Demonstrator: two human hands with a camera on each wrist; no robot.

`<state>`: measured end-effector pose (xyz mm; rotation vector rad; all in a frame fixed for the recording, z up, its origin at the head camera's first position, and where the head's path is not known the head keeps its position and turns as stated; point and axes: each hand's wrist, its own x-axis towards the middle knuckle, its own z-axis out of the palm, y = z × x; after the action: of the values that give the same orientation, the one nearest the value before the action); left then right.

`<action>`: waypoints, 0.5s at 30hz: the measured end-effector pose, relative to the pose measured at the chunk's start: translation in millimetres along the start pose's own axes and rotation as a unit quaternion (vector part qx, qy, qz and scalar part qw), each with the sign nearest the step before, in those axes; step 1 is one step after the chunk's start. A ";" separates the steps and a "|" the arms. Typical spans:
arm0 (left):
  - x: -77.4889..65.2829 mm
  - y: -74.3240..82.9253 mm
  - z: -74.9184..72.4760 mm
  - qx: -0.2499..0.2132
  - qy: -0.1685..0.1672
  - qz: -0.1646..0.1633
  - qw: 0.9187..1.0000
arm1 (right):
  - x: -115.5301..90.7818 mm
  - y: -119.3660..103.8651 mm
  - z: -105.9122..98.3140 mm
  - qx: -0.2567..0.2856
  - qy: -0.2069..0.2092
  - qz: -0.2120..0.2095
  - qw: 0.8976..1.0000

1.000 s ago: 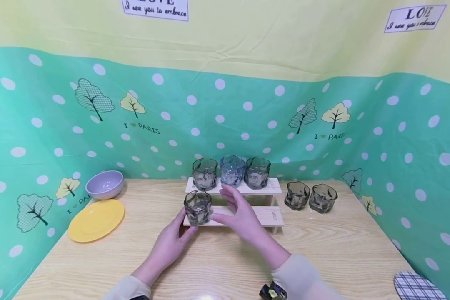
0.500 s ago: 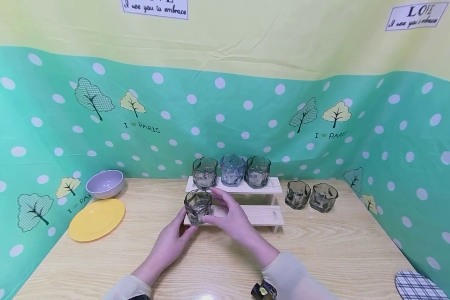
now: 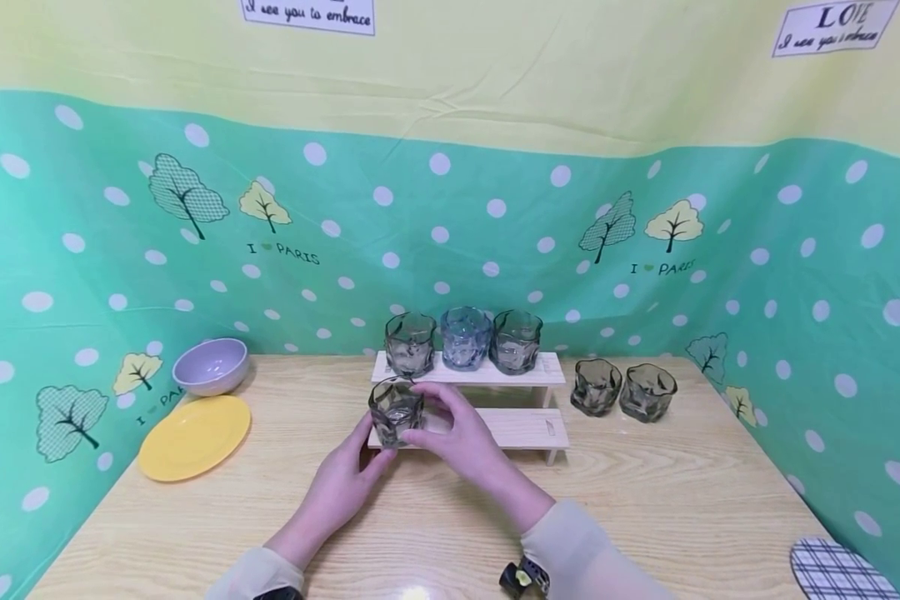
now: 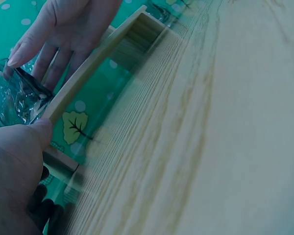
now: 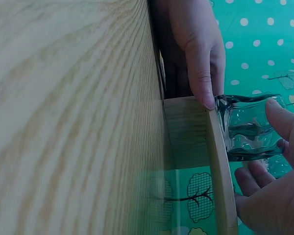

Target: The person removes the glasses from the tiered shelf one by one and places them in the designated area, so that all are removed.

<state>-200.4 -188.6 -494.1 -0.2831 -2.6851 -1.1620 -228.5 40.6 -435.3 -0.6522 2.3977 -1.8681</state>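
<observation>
A smoky grey faceted glass (image 3: 396, 425) stands upright at the left end of the lower tier of a pale wooden rack (image 3: 528, 427). My right hand (image 3: 461, 433) holds this glass from its right side, thumb low on the front and fingers toward the back. In the right wrist view the thumb lies against the glass wall. My left hand (image 3: 341, 483) grips the rack's left end, with its thumb (image 5: 203, 85) on the front edge of the board. On the upper tier stand a grey glass (image 3: 410, 346), a bluish glass (image 3: 466, 337) and another grey glass (image 3: 517, 342).
Two more grey glasses, a left one (image 3: 596, 387) and a right one (image 3: 648, 392), stand on the table (image 3: 645, 500) right of the rack. At left are a purple bowl (image 3: 210, 367) and a yellow plate (image 3: 195, 437). A checked cloth piece (image 3: 840, 571) lies front right.
My right hand has moved left along the lower tier and closed its fingers onto the grey glass. The left hand stays at the rack's end, and the glass has not visibly moved.
</observation>
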 end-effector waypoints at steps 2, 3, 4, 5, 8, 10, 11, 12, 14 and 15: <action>-0.1 -0.1 0.0 0.000 0.002 0.002 1.000 | 0.6 0.3 -0.3 0.000 0.001 0.003 1.000; -0.1 0.1 -0.1 -0.001 0.003 0.002 1.000 | 0.9 0.3 -0.4 0.001 0.001 0.004 1.000; 0.1 0.1 -0.2 -0.001 0.002 0.002 1.000 | 1.1 0.3 -0.4 0.004 0.001 0.006 1.000; 0.4 0.3 -0.4 -0.001 0.000 -0.001 1.000 | 1.1 0.1 -0.5 0.008 0.001 0.008 1.000; 1.3 -0.3 -0.8 -0.002 -0.010 -0.012 1.000 | 0.6 -1.3 -0.9 0.017 -0.001 0.015 1.000; 1.9 -0.7 -1.0 -0.001 -0.016 -0.019 1.000 | -0.6 -3.0 -1.5 0.019 0.000 0.022 1.000; 1.8 -0.6 -1.2 -0.002 -0.017 -0.021 1.000 | -1.0 -3.6 -1.9 0.020 0.000 0.024 1.000; 1.6 -0.6 -1.3 -0.002 -0.018 -0.022 1.000 | -1.7 -4.3 -2.4 0.019 0.000 0.027 0.999; 1.4 -0.6 -1.2 -0.003 -0.018 -0.021 1.000 | -3.0 -5.2 -3.6 0.020 0.000 0.030 0.999; 1.2 -0.4 -1.3 -0.003 -0.017 -0.021 1.000 | -3.6 -5.5 -4.3 0.019 0.001 0.032 0.999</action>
<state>-201.5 -189.8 -493.3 -0.2516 -2.7302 -1.1888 -224.7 44.7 -429.8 -0.5639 2.3483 -1.8837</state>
